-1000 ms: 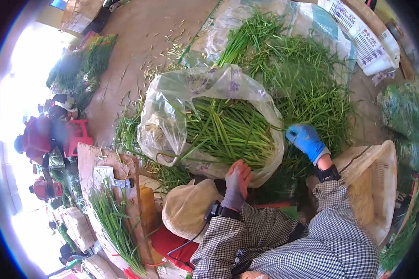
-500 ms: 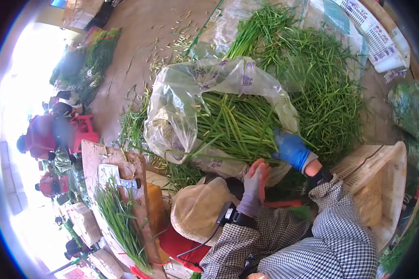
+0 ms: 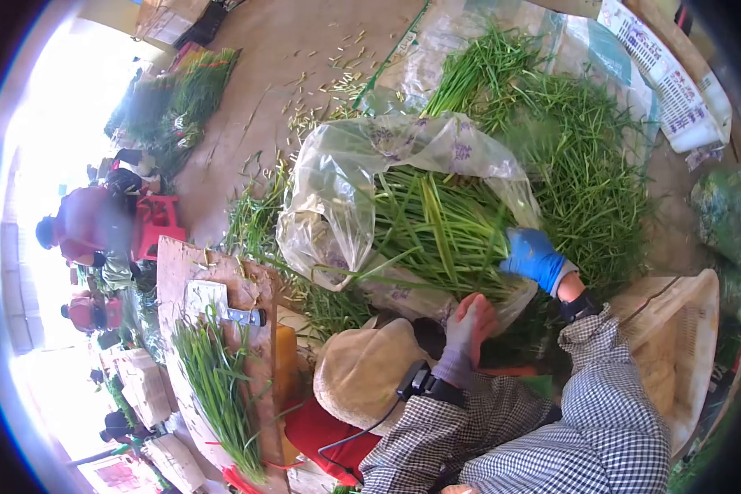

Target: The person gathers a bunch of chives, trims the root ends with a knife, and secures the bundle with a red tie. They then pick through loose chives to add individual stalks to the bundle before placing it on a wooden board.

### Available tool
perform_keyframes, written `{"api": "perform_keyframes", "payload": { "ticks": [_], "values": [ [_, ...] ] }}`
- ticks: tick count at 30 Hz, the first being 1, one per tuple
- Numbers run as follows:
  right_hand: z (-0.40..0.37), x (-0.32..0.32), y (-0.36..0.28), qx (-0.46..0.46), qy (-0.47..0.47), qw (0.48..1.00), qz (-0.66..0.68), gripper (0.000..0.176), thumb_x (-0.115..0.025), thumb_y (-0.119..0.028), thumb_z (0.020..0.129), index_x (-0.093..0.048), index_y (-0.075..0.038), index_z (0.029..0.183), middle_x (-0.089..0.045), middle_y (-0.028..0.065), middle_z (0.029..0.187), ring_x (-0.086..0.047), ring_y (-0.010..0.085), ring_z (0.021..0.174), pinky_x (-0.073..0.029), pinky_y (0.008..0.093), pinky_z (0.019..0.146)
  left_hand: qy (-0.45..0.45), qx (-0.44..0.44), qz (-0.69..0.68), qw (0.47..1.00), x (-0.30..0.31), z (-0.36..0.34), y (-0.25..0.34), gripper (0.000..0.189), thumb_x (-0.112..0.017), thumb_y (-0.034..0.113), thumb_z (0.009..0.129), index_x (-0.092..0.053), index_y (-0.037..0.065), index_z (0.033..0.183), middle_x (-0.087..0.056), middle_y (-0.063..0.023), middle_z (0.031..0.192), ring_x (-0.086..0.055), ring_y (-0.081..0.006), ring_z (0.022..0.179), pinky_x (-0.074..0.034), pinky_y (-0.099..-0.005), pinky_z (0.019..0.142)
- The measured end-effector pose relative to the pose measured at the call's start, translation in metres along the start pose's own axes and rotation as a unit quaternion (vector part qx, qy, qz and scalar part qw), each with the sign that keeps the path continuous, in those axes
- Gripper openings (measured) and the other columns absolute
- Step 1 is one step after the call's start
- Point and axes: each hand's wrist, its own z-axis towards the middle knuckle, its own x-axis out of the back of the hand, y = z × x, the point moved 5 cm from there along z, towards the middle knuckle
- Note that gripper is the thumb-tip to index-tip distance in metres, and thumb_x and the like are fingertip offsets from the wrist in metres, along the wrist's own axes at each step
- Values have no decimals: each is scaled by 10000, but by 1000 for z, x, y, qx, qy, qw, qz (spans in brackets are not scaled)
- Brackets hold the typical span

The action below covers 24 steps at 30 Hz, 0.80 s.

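A clear plastic bag (image 3: 329, 210) with purple print lies open on the floor, filled with long, flat-leaved green stalks (image 3: 436, 214), much like garlic chives. My right hand (image 3: 535, 257), in a blue glove, is at the right end of the stalks inside the bag's mouth. Its fingers look curled on the leaves, with the fingertips partly hidden. At the bag's near edge, my left hand (image 3: 473, 323) wears a greyish glove with reddish fingers. Its fingers look closed by the plastic; how much they hold is hard to see.
Loose green stalks (image 3: 584, 173) cover a sheet beyond the bag. A cleaver (image 3: 222, 303) and more stalks (image 3: 214, 387) lie on a wooden board (image 3: 181, 262). A crate (image 3: 683, 362) stands right, a fuzzy beige rounded thing (image 3: 370, 370) nearby. Other people (image 3: 86, 218) sit left.
The whole view has shifted, so everything appears farther right. My left hand's fingers, straighter and upright before, now look more bent. My right hand stays by the leaf ends, slightly higher against the bag.
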Motion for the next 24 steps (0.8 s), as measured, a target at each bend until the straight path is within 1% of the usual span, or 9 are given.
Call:
{"api": "perform_keyframes", "payload": {
  "ticks": [5,7,10,12,14,16,18,22,24],
  "values": [
    [-16,42,-53,17,-13,998,62,482,-780,-402,658,-628,-14,899,-667,224,796,-665,399,744,-530,474,664,-67,-6,-28,997,13,22,-4,503,-620,469,928,-527,98,1255,-578,-112,1134,-593,-258,1025,-500,-421,918],
    [-45,21,-82,63,-33,995,73,410,-736,-303,646,-629,-8,909,-666,220,774,-661,406,713,-530,483,639,-98,4,-48,994,6,21,0,678,-598,610,879,-537,76,1293,-604,-169,1232,-587,-324,1144,-474,-497,988],
    [-82,2,-103,44,-29,979,198,427,-711,-329,682,-615,20,908,-660,246,863,-652,415,795,-508,479,711,-168,81,-108,977,1,2,1,594,-634,533,893,-576,44,1224,-669,-128,1106,-651,-240,1020,-553,-426,866],
    [-96,1,-103,52,-73,977,196,518,-727,-381,736,-637,36,1029,-675,244,918,-663,412,848,-526,456,755,-181,129,-87,971,22,6,1,542,-604,498,922,-593,31,1197,-683,-149,1061,-661,-286,1002,-550,-448,867],
    [-111,6,-94,84,-24,966,245,509,-731,-357,770,-641,39,1077,-684,236,949,-678,381,858,-536,413,778,-139,147,-143,969,-5,-15,10,528,-578,474,941,-578,22,1213,-672,-169,1103,-668,-323,972,-556,-472,852],
    [-120,15,-85,124,18,948,292,501,-735,-334,804,-646,41,1125,-692,227,980,-693,350,869,-546,371,802,-135,133,-162,969,-1,-4,6,515,-595,428,942,-559,6,1236,-660,-179,1140,-665,-342,970,-558,-494,850],
    [-116,25,-59,40,9,863,503,459,-722,-286,848,-649,38,1165,-694,216,1061,-711,278,883,-548,297,820,-44,45,-78,995,9,1,9,507,-572,421,953,-530,37,1281,-649,-176,1168,-659,-345,1016,-546,-532,874],
    [-102,42,-23,12,73,879,471,391,-733,-270,846,-680,13,1110,-704,197,1007,-709,219,815,-548,274,744,-64,30,-110,991,8,-2,11,494,-597,378,950,-506,52,1310,-637,-165,1194,-658,-348,1018,-543,-534,878],
    [-97,45,-21,-9,109,975,195,396,-674,-389,878,-711,-17,1010,-687,178,804,-687,292,746,-544,359,689,-62,24,-102,993,4,-8,13,496,-601,374,949,-504,50,1312,-633,-165,1203,-658,-348,1018,-542,-537,878]
  ]
}}
